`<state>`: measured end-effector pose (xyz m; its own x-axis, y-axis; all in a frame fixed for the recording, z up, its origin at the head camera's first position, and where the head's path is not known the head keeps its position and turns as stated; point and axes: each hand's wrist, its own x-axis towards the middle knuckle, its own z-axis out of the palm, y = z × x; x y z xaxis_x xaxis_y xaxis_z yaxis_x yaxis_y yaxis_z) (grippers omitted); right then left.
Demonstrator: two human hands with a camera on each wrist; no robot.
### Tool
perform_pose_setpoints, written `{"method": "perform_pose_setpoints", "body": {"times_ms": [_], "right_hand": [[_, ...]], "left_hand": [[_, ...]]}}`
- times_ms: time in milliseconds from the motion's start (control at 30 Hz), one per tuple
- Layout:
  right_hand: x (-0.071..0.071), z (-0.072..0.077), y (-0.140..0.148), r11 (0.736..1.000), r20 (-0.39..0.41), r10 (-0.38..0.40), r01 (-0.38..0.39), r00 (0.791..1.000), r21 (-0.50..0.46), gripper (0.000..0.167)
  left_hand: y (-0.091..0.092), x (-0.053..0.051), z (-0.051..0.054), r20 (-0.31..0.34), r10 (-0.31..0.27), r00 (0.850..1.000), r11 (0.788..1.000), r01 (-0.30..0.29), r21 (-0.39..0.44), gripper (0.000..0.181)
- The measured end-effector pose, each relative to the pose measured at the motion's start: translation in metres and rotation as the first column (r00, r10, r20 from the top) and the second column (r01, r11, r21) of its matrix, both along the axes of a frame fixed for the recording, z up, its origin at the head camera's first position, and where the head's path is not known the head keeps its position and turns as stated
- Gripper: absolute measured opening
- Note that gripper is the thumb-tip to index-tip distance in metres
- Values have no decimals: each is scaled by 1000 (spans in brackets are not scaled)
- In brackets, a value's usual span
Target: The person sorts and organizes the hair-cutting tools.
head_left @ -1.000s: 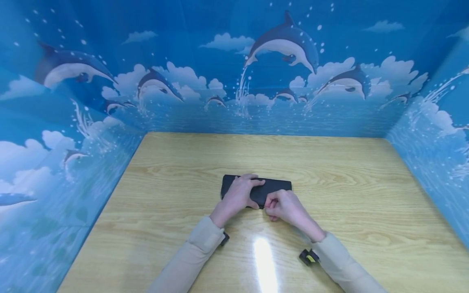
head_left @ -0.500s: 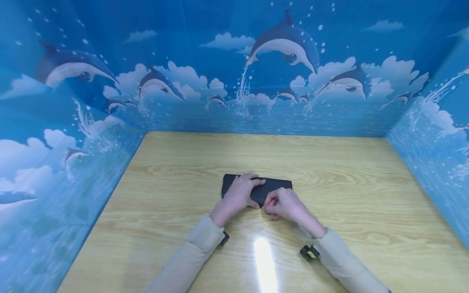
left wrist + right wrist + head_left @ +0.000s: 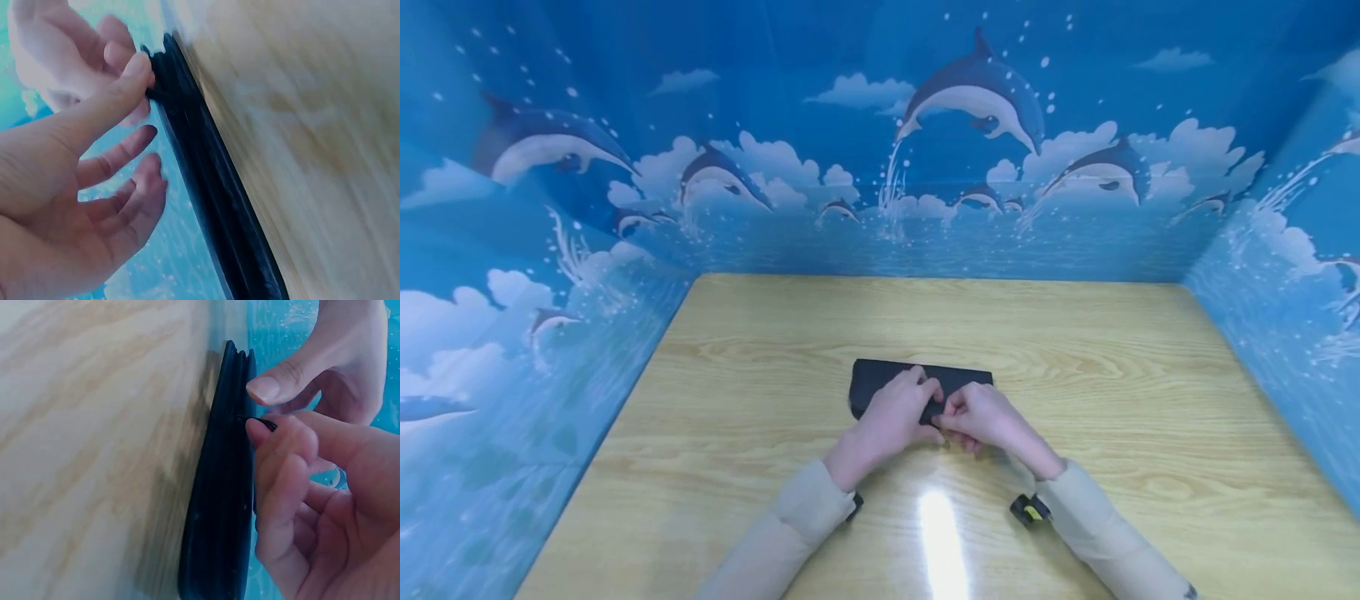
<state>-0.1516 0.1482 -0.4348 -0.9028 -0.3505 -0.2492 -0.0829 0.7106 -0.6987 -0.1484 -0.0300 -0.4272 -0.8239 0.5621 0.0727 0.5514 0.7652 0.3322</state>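
Observation:
A long, flat black case [image 3: 872,382] lies on the wooden table. Its front side shows layered edges with a groove between them in both wrist views. My right hand [image 3: 988,415] pinches a small black pull tab [image 3: 267,424] that sticks out from this side near the middle. Close beside it, my left hand [image 3: 891,417] is over the case's near edge, its fingers loosely bent. The left thumb [image 3: 269,389] is stretched toward the tab, and I cannot tell whether it touches the case. Both hands hide part of the case.
The wood-grain table [image 3: 760,367] extends around the case on all sides. Blue walls [image 3: 850,225] printed with dolphins and clouds stand at the back, left and right. A black wrist camera [image 3: 1028,510] sits at the right cuff.
My left hand has slid right and nearer along the case, its fingers now by the right hand and more of the case's left end showing. The right hand has barely moved.

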Motion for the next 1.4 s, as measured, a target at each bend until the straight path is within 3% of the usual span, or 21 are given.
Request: {"method": "perform_pose_setpoints", "body": {"times_ms": [167,600,700,767,867,967,1167,1400], "right_hand": [[-3,0,-1,999,-47,25,-23,999,34,24],[-2,3,2,999,-34,38,-38,999,-6,20],[-4,7,6,1000,-122,25,-25,992,4,10],[-5,9,10,1000,-218,19,-15,976,20,8],[-7,9,19,997,-349,31,-6,937,72,33],[-9,6,28,990,-400,80,-27,913,136,64],[-13,-1,33,975,-350,181,-120,919,188,98],[-18,-3,22,955,-237,209,-146,949,259,104]], "left_hand": [[8,4,-2,-31,50,998,999,-49,12,36],[11,0,-6,70,82,994,994,-87,61,17],[11,0,-6,68,94,993,994,-98,52,14],[11,1,-6,61,102,993,993,-105,46,13],[10,2,-5,34,117,993,993,-118,22,12],[10,3,-5,7,137,991,991,-137,-15,13],[9,5,-4,-11,168,986,983,-168,-78,19],[10,5,-5,-6,164,986,980,-164,-112,24]]}}
